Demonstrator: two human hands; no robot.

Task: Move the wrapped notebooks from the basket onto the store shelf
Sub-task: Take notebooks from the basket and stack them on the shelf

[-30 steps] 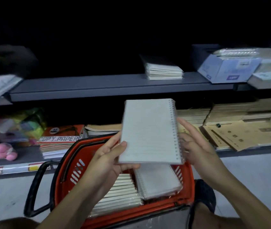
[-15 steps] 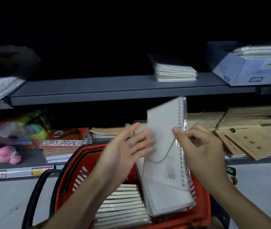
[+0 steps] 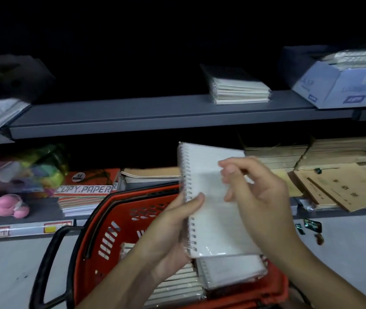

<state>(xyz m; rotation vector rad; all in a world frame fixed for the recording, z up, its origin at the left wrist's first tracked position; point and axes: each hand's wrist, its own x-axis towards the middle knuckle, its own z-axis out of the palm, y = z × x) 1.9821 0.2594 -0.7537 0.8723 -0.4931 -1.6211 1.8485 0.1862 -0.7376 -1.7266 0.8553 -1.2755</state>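
Notebooks show in three places. One wrapped spiral notebook [image 3: 208,197] is held up above the red basket [image 3: 110,233], its long axis running from near the person up toward the shelves, tilted a little left at the top, with the wire binding down its left edge and the pale cover facing the camera. More wrapped notebooks [image 3: 229,273] lie in the basket beneath it; their number cannot be told. One stack of notebooks [image 3: 240,90] sits on the grey upper shelf [image 3: 133,117].

Two hands are on the raised notebook. The left hand [image 3: 173,233] grips its spiral edge, thumb across the cover and fingers behind. The right hand [image 3: 260,197] rests against its right side with fingers curled; the blur hides whether they pinch the wrap.
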